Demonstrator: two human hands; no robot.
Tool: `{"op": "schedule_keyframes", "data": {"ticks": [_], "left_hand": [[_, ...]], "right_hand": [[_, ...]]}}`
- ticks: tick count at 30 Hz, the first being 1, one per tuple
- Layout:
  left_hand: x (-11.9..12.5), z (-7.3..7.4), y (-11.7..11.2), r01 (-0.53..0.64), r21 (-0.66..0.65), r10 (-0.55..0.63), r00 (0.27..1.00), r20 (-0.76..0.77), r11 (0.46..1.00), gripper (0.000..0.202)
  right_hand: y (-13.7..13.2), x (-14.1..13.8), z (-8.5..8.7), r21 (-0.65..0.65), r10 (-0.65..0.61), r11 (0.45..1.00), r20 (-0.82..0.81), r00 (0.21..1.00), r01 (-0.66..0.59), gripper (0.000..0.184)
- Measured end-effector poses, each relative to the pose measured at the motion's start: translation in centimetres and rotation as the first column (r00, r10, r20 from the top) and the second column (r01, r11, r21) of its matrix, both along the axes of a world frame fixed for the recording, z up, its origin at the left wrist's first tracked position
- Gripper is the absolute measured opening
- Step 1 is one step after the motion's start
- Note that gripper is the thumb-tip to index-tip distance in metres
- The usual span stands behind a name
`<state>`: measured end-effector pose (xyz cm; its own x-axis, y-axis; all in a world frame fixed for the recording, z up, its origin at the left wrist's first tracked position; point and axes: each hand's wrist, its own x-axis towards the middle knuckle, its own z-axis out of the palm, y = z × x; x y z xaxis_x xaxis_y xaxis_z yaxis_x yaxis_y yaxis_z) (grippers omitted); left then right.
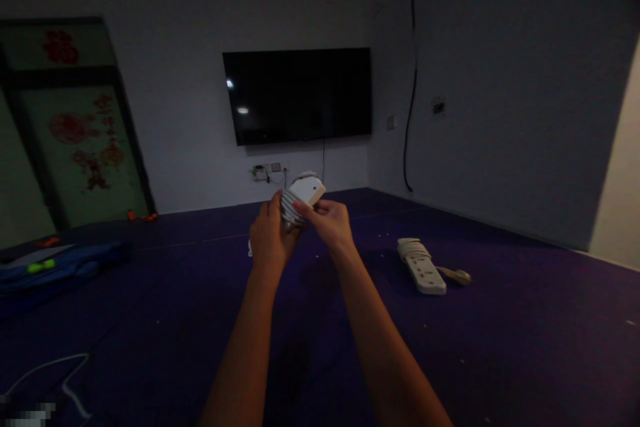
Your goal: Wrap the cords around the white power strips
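Observation:
Held up in front of me is a white power strip (311, 188) with its pale cord (290, 208) wound in several turns around it. My left hand (270, 233) grips it from the left, fingers closed around the wound cord. From the right, my right hand (330, 219) pinches its lower edge, thumb lying on the coil. A small white end (250, 248) hangs beside my left hand. On the floor to the right lies a second power strip (425, 270), its cord wrapped round the far end and its plug (461, 276) resting beside it.
A dark purple floor (320, 347) runs to the walls. Blue cloth (75, 267) lies at left, and a white cable (67, 383) at the lower left. A television (300, 97) hangs above wall sockets (273, 169). A black cable (413, 107) dangles at right.

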<state>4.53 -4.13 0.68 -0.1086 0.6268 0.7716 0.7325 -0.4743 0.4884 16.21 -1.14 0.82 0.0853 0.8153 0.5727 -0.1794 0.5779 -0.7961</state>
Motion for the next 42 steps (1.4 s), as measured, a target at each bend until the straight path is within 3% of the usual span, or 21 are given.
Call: {"op": "schedule_keyframes", "data": {"ticks": [3,5,8,10,14,18,20,23,26,29,32,38,42], "left_hand": [[-0.7,0.2,0.2,0.193,0.017,-0.192,0.961,0.198,0.981,0.071],[-1.3,0.3,0.3,0.339,-0.006,-0.310,0.866,0.392,0.941,0.062],[-2.2,0.7,0.1,0.523,-0.012,-0.377,0.631,0.678,0.852,0.056],[-2.8,0.9,-0.3,0.640,0.048,-0.421,0.445,0.790,0.767,0.054],[-3.7,1.3,-1.3,0.791,0.197,-0.529,0.180,0.829,0.579,0.052],[-4.2,1.2,-1.5,0.858,0.278,-0.606,0.048,0.794,0.432,0.050],[-4.4,1.0,-1.3,0.874,0.290,-0.627,0.022,0.778,0.391,0.049],[-4.3,0.9,-1.2,0.885,0.280,-0.630,0.018,0.777,0.371,0.050],[-4.2,1.0,-1.3,0.894,0.273,-0.616,0.004,0.788,0.355,0.052],[-4.0,1.0,-1.3,0.907,0.268,-0.607,-0.017,0.795,0.325,0.054],[-3.9,1.1,-1.4,0.914,0.260,-0.603,-0.022,0.797,0.311,0.054],[-3.6,1.1,-1.4,0.889,0.217,-0.575,0.062,0.816,0.404,0.049],[-3.3,1.1,-1.1,0.862,0.173,-0.527,0.122,0.841,0.476,0.046]], "right_hand": [[0.0,0.4,0.2,0.005,0.014,1.000,-0.024,1.000,-0.014,0.051],[0.0,0.8,0.3,-0.021,-0.018,1.000,-0.040,0.999,0.017,0.054],[0.0,1.3,0.4,-0.047,-0.040,0.998,-0.058,0.998,0.037,0.056],[0.2,1.5,0.2,-0.041,-0.049,0.998,-0.072,0.996,0.046,0.057],[1.5,1.6,-0.7,-0.021,-0.087,0.996,-0.057,0.995,0.086,0.053],[3.1,1.5,-2.3,-0.008,-0.124,0.992,0.061,0.990,0.125,0.049],[3.6,1.3,-3.0,-0.018,-0.125,0.992,0.109,0.986,0.127,0.049],[4.2,0.4,-3.9,-0.034,-0.099,0.994,0.101,0.990,0.103,0.054],[4.4,-1.2,-4.7,-0.097,-0.079,0.993,-0.151,0.985,0.065,0.060],[4.4,-2.7,-5.4,-0.151,-0.146,0.985,-0.452,0.880,0.085,0.062],[4.4,-3.5,-5.6,-0.149,-0.191,0.980,-0.539,0.821,0.130,0.061],[5.5,-2.3,-5.7,0.027,-0.161,0.984,-0.313,0.936,0.178,0.072],[6.2,-1.0,-6.0,0.175,-0.307,0.937,-0.005,0.952,0.303,0.060]]}}
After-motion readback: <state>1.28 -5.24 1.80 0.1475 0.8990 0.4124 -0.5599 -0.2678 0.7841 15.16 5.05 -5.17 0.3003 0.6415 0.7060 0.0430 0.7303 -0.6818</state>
